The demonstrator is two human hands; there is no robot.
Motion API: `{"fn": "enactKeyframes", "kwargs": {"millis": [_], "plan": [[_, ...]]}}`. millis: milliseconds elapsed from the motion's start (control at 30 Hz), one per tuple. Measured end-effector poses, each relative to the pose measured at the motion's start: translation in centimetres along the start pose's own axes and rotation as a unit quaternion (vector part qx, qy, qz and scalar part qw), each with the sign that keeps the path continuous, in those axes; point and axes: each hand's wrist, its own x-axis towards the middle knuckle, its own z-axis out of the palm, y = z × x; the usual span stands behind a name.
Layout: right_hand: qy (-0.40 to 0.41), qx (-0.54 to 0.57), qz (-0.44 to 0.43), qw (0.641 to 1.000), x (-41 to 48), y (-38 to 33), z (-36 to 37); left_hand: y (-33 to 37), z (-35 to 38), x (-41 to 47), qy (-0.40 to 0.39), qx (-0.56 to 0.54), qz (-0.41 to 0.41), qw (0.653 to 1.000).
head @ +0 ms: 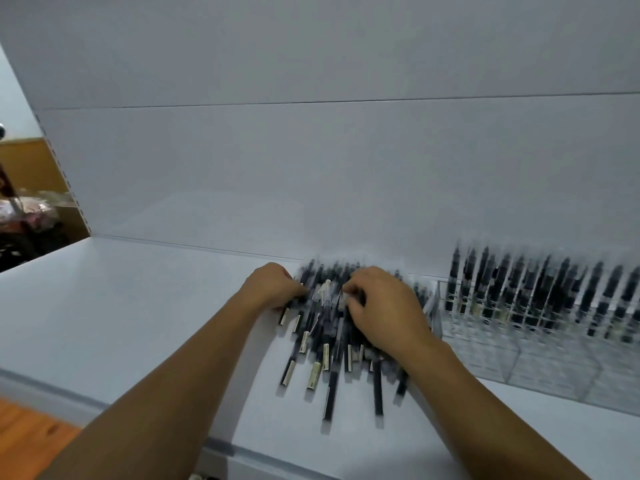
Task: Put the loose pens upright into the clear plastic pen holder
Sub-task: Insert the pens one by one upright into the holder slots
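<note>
Head view: a heap of loose pens (329, 341) lies on the white tabletop (138, 323), just left of the clear plastic pen holder (540, 362) and close to the back panel (311, 168).

The holder's far rows already carry many standing pens (519, 289), dark-bodied and packed close. Its nearer compartments look bare through the clear walls. I judge the job to be partway through: a good share is housed, but a large heap is left, probably several handfuls.

The left hand (273, 285) sits at the heap's far left edge. Its fingers are curled tight into the pens and appear to grip a few. The right hand (384, 306) rests on top of the heap toward the holder, fingers bent down among the barrels. With the motion blur I cannot tell whether it truly pinches any.

The loose pens lie flat and roughly parallel, fanned a little. Their long axes run from the near edge of the tabletop toward the back panel. Several show pale labels on the ends nearer the person, but which end is the writing tip is too blurred to tell. Those in the holder stand with their long axes vertical, some leaning slightly.
</note>
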Motion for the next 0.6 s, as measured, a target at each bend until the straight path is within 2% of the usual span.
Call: {"fn": "enactKeyframes", "kwargs": {"millis": [100,167,233,333,500,600], "plan": [[0.011,0.002,0.009,1.000,0.0,0.0,0.0,-0.4,0.4,0.2,0.008,-0.027,0.001,1.000],[0.019,0.004,0.017,1.000,-0.1,0.0,0.0,-1.0,0.6,0.2,0.008,-0.100,-0.005,0.995],[0.000,-0.020,0.029,0.999,-0.2,0.1,-0.1,-1.4,0.7,0.0,0.016,-0.173,-0.015,0.985],[-0.037,-0.041,0.047,0.997,-0.4,0.1,-0.1,-1.6,0.7,-0.4,0.023,-0.220,-0.025,0.975],[-0.020,0.001,0.052,0.998,-0.3,0.5,-0.2,-1.5,0.8,-0.8,0.014,-0.318,-0.042,0.947],[0.003,0.022,0.067,0.998,-0.3,0.7,-0.3,-1.4,1.0,-0.9,0.037,-0.366,-0.038,0.929]]}}
